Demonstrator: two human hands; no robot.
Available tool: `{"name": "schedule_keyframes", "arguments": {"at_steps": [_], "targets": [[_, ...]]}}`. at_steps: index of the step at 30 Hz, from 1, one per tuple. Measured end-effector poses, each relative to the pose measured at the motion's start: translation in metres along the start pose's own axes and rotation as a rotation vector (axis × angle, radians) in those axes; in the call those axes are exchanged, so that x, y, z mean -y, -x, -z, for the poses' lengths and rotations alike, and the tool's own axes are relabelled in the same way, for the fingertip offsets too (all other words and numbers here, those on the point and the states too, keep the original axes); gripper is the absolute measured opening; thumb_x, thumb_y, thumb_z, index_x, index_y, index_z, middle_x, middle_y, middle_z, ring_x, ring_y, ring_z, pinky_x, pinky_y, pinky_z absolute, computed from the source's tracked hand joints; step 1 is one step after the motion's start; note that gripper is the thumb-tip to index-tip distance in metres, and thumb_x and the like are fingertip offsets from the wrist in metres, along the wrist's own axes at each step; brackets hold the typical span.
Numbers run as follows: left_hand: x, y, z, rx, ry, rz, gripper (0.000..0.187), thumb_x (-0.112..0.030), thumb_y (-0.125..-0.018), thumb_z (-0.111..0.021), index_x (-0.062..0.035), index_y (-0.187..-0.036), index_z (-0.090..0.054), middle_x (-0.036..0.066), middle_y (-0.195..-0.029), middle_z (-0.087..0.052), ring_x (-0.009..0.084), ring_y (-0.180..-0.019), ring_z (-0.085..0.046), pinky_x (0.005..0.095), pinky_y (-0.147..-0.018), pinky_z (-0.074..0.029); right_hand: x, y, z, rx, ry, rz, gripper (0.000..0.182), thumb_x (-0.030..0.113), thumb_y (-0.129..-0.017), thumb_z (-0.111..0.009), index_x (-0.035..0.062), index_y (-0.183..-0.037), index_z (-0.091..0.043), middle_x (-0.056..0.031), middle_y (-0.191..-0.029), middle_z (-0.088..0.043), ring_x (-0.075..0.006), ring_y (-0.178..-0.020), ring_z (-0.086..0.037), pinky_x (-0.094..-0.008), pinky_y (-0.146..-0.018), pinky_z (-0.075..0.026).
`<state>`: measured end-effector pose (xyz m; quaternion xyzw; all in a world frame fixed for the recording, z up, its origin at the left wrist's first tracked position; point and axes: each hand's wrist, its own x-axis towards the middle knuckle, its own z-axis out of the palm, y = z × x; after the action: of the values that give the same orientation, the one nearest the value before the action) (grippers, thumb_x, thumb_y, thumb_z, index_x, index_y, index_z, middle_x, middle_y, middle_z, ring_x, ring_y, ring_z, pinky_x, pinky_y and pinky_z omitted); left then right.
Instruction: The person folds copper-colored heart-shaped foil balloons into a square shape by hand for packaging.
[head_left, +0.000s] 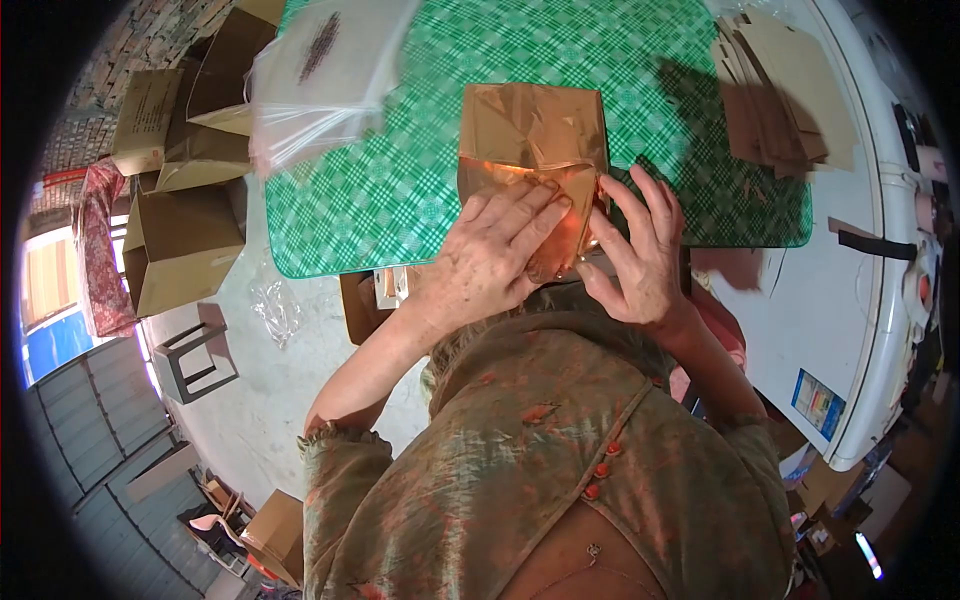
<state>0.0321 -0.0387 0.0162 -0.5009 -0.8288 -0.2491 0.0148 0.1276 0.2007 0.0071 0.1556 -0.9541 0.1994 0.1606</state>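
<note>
A shiny copper-coloured wrapped package lies at the near edge of the green checked tablecloth. My left hand rests on its near left part, palm down, with the fingers stretched out over the creased wrapping. At the package's near right side is my right hand, its fingers spread and bent, with the fingertips at the wrapping's edge. Light glints on the wrapping between the two hands. What lies under my left palm is hidden.
Clear plastic bags lie at the table's upper left, flat brown cardboard pieces at its upper right. Open cardboard boxes stand to the left. On the floor are a grey frame and crumpled clear plastic.
</note>
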Motion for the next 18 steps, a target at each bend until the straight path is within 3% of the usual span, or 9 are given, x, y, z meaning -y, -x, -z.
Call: {"name": "schedule_keyframes", "arguments": {"at_steps": [5,8,11,15,18], "targets": [[-0.002,-0.005,-0.003,-0.023,-0.009,0.046,0.08,-0.01,-0.071,-0.085,-0.0055,-0.148,-0.063,0.015,-0.141,-0.067,0.0348,-0.129,-0.061,0.0478,-0.107,-0.046,0.002,-0.001,-0.002,-0.015,0.02,-0.004,0.051,0.033,-0.09,-0.07,0.0028,-0.132,-0.069,-0.0208,-0.156,-0.048,-0.0452,-0.151,-0.036,-0.0667,-0.121,-0.025],[0.0,-0.007,-0.004,-0.031,0.074,0.106,0.069,-0.011,-0.078,-0.084,-0.0059,-0.145,-0.066,0.014,-0.137,-0.069,0.035,-0.127,-0.062,0.0474,-0.108,-0.045,0.002,0.006,-0.003,-0.1,0.064,0.033,0.048,0.027,-0.09,-0.07,0.0018,-0.131,-0.07,-0.0183,-0.151,-0.055,-0.0428,-0.148,-0.041,-0.0646,-0.122,-0.027],[0.005,-0.009,-0.007,-0.096,0.114,0.103,0.061,-0.012,-0.08,-0.082,-0.0025,-0.139,-0.069,0.014,-0.135,-0.07,0.0336,-0.126,-0.062,0.0452,-0.099,-0.046,0.004,0.016,-0.002,-0.158,0.153,0.091,0.047,0.022,-0.089,-0.07,0.0004,-0.13,-0.071,-0.0143,-0.143,-0.063,-0.037,-0.142,-0.051,-0.0618,-0.123,-0.029],[0.006,-0.013,-0.006,-0.103,0.146,0.114,0.057,-0.012,-0.084,-0.08,-0.003,-0.139,-0.069,0.014,-0.135,-0.07,0.0333,-0.126,-0.062,0.0451,-0.1,-0.046,0.014,0.019,-0.004,-0.103,0.16,0.101,0.049,0.022,-0.086,-0.074,0.0005,-0.131,-0.072,-0.0116,-0.138,-0.068,-0.0285,-0.138,-0.058,-0.0591,-0.123,-0.033],[0.005,-0.013,-0.005,-0.103,0.165,0.119,0.054,-0.012,-0.087,-0.079,-0.0026,-0.139,-0.069,0.014,-0.134,-0.071,0.0342,-0.127,-0.061,0.0455,-0.102,-0.045,0.021,0.019,-0.01,-0.044,0.137,0.077,0.053,0.024,-0.086,-0.076,0.0006,-0.133,-0.071,-0.0123,-0.142,-0.066,-0.0278,-0.142,-0.056,-0.0595,-0.124,-0.033]]}}
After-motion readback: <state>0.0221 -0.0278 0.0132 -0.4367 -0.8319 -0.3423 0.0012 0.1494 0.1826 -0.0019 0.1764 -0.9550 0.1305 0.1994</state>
